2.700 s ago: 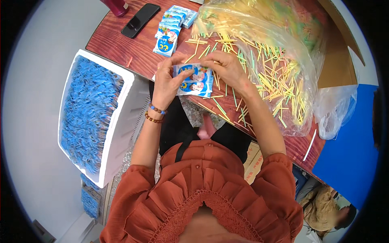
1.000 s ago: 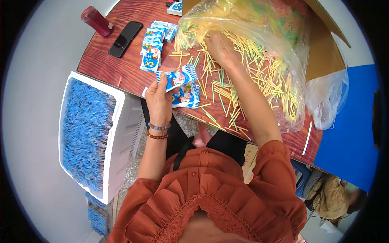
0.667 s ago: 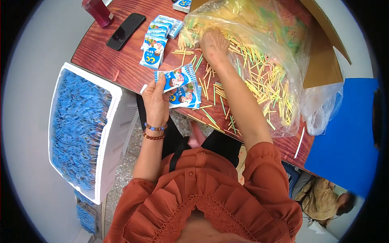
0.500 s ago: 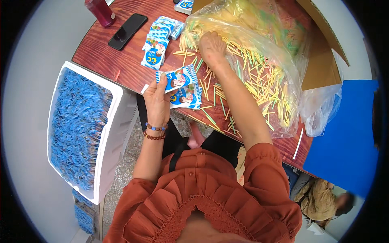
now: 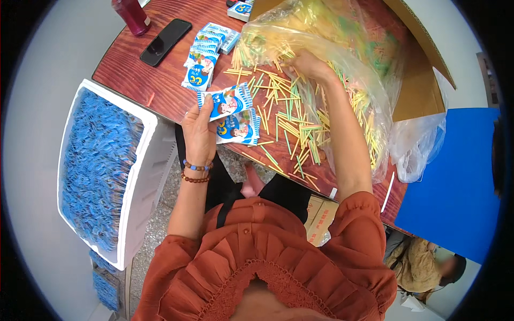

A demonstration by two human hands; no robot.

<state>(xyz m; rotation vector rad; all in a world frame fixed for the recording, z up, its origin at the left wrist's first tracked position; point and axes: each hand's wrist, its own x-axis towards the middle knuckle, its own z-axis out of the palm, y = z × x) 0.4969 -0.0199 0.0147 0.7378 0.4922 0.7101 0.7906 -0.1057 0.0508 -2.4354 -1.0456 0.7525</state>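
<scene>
My left hand [image 5: 198, 134] is closed on a small blue-and-white packet [image 5: 230, 102], thumb on top. Below it, more such packets [image 5: 235, 128] lie stacked at the table's near edge. My right hand [image 5: 311, 65] is among thin yellow and green sticks [image 5: 286, 91], beside a clear plastic bag [image 5: 358, 80]. Its fingers are curled downward, and whatever they grip is too small to make out. Loose sticks spread over the table between both hands and under my right forearm.
Overlapping packets [image 5: 201, 67], a black phone [image 5: 166, 41] and a red bottle [image 5: 131, 17] are on the table [image 5: 120, 61]. A white foam box [image 5: 140, 160] full of blue packets stands left. An open cardboard box [image 5: 420, 91] is right. Another person [image 5: 420, 265] sits lower right.
My right hand has moved right across the sticks, its forearm swinging right too. Sticks now lie spread where that forearm was. My left hand still holds the packet.
</scene>
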